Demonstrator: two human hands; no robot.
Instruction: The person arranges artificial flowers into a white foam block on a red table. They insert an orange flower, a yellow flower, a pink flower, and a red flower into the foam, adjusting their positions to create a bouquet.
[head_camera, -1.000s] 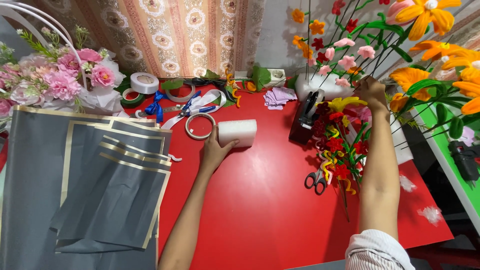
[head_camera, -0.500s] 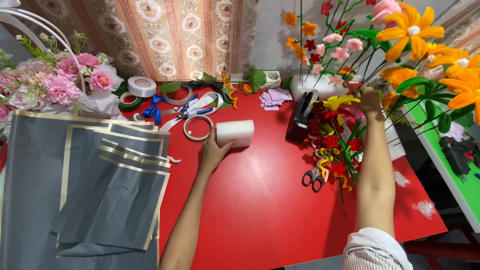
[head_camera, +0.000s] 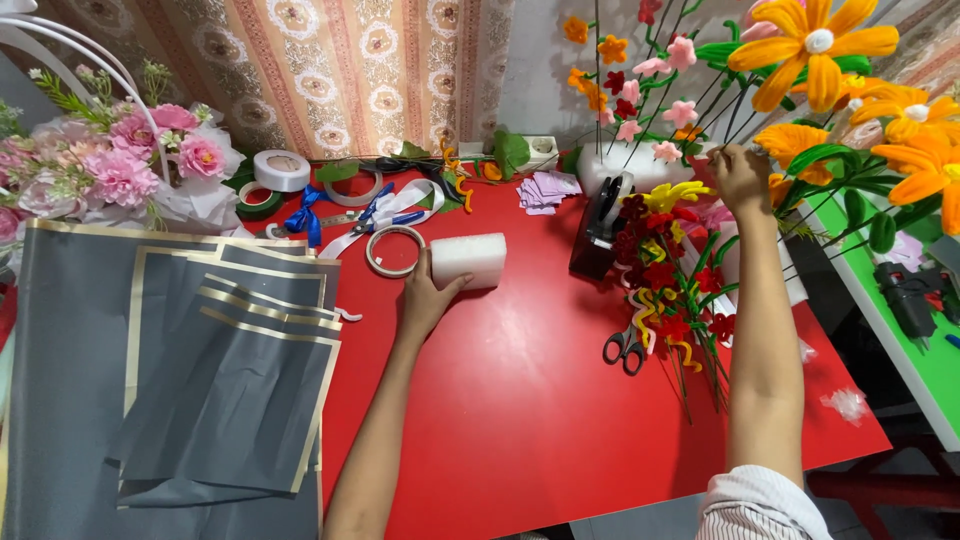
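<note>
1. Left hand (head_camera: 428, 300) lies on the red tabletop (head_camera: 520, 420), fingers curled around the near end of a white foam block (head_camera: 468, 259). Block lies flat and bare; no stems stuck in it.
2. Right hand (head_camera: 740, 176) is raised at the far right, fingers pinched closed among the stems of the standing orange and pink flowers (head_camera: 800, 60). Which stem it grips cannot be told.
3. A bunch of red and yellow flowers (head_camera: 665, 270) lies loose beside a tape dispenser (head_camera: 600, 230); scissors (head_camera: 626, 348) just beside its stems.
4. Grey wrapping sheets with gold borders (head_camera: 200, 390) lie spread flat, unfolded, at left.
5. Judgement: early stage. Materials laid out; nothing yet mounted or wrapped.
</note>
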